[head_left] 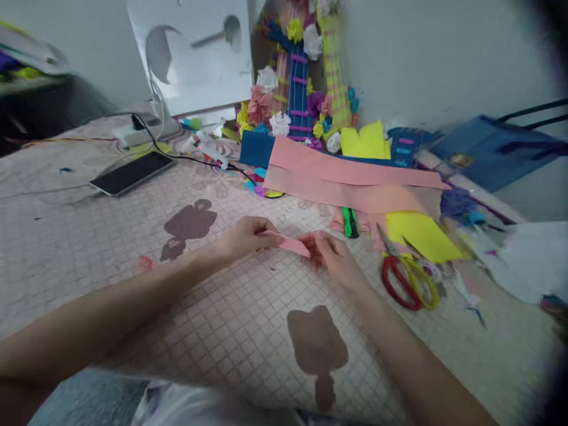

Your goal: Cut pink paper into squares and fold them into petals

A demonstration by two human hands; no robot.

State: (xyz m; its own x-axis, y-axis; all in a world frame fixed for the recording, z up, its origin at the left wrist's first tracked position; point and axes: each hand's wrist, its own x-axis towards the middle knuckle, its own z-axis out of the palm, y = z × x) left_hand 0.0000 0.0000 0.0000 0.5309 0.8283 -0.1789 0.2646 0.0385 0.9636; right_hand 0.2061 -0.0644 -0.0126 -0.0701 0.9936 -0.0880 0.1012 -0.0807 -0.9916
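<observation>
A small folded strip of pink paper (290,245) is held just above the patterned tablecloth (239,331). My left hand (251,236) pinches its left end between thumb and fingers. At the strip's right end is my right hand (331,254), its thumb and fingertips drawn together; the strip's end reaches these fingers, and I cannot make out how firmly they grip it. Long pink paper sheets (355,183) lie beyond both hands. A green-and-black box cutter (350,223) rests just past my right hand. Red-handled scissors (396,278) and yellow-handled scissors (423,283) lie to its right.
A dark phone (132,173) and a black cable (190,157) lie at the left, near a white hot glue gun (210,149). Yellow paper (421,236) lies by the scissors. Paper-flower-covered guitar-like crafts (299,89) lean against the wall. A blue bag (488,151) is at the right.
</observation>
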